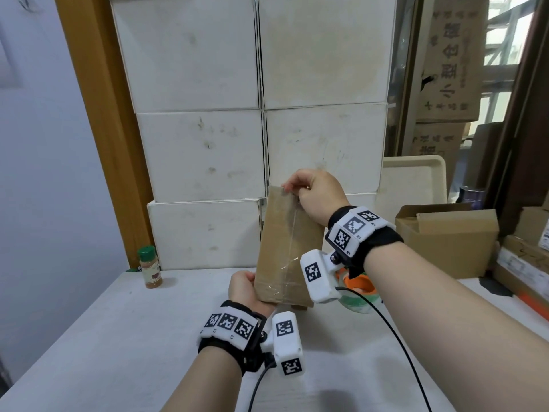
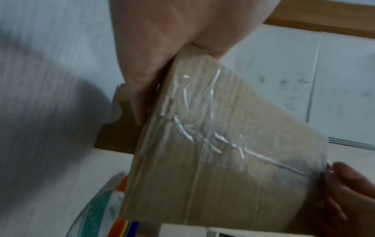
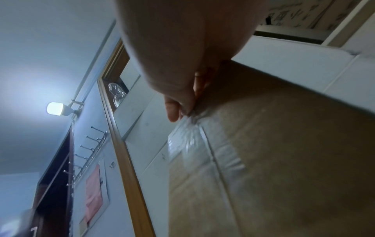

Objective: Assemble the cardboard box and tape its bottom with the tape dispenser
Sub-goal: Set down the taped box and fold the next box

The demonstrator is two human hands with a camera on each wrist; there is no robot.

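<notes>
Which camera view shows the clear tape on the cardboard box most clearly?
The left wrist view: the clear tape fills the frame, wrinkled and shiny across the cardboard box. The head view shows it only as a faint strip along the seam. The right wrist view shows just the crumpled end under the right hand.

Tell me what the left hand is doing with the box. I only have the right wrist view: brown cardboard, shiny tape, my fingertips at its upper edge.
Observer: The left hand grips the cardboard box at its lower left corner, thumb on the taped face.
Operator: Is the box on the table?
Observer: It looks tilted, with its lower edge at or just above the white table; I cannot tell whether they touch.
Operator: Where's the tape dispenser?
Observer: The tape dispenser sits on the table behind the right wrist; neither hand holds it.
Operator: And the right hand?
Observer: The right hand pinches the tape end at the box's top edge.
</notes>
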